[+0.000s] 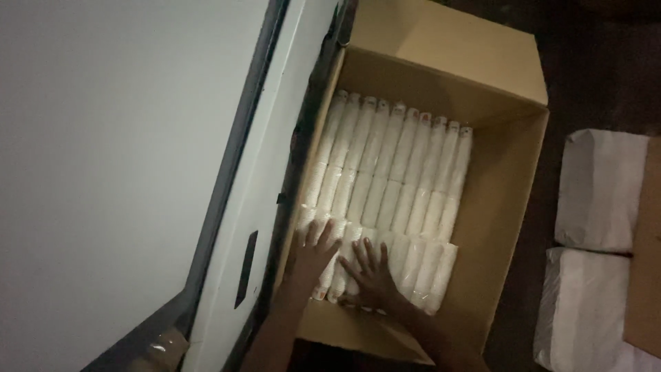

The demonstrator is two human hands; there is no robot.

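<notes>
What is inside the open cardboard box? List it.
The cardboard box holds rows of wrapped white cup stacks lying side by side. The left hand and right hand press flat on the nearest row. Anything beneath this layer is covered.

White wrapped sleeves of stacked cups [385, 186] lie flat side by side in rows, filling the bottom of an open cardboard box [506, 186].

We see dim light, a dark floor [606, 76], and a large white panel [117, 158] on the left.
</notes>
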